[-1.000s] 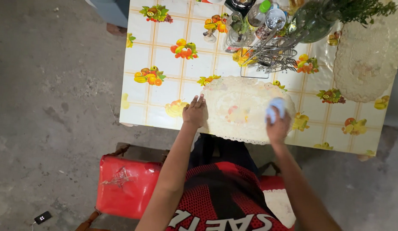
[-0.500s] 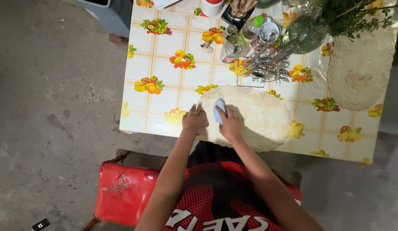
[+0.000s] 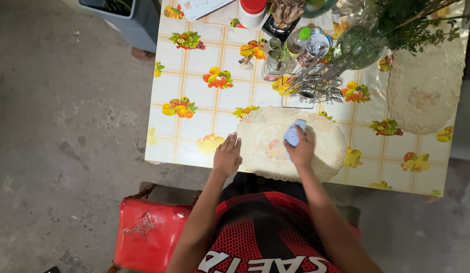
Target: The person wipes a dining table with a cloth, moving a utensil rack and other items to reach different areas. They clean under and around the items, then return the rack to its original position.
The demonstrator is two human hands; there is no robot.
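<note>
Head view: our right hand clenched on blue cloth, wiping oval lace placemat at table's near edge; left hand flat, empty, bracing mat's edge. Next: cover unwiped right side.

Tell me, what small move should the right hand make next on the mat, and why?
Probably sweep the cloth rightward. The right hand presses it near the middle of the oval mat, while the left hand lies flat at the mat's left edge, so the right part looks not yet covered.
</note>
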